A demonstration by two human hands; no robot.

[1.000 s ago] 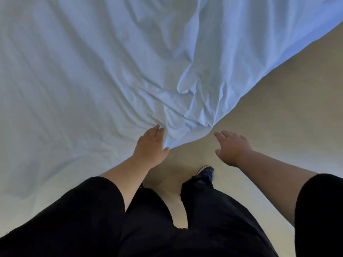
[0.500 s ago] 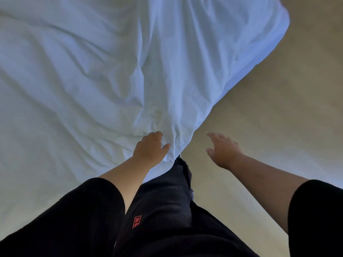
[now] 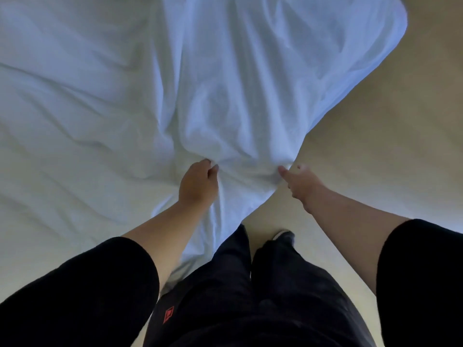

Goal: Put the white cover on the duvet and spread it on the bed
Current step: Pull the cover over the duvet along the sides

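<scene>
I see left hand (image 3: 199, 185) and right hand (image 3: 299, 180) both pinching bunched corner of white cover (image 3: 250, 96) at frame centre, over bed (image 3: 62, 121). Spreading step, I judge; next: pull taut, lay flat.

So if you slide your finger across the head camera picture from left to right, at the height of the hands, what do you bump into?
White cover lying flat → left hand gripping a fold → bunched corner of the cover between the hands → right hand pinching its edge → tan floor.
</scene>
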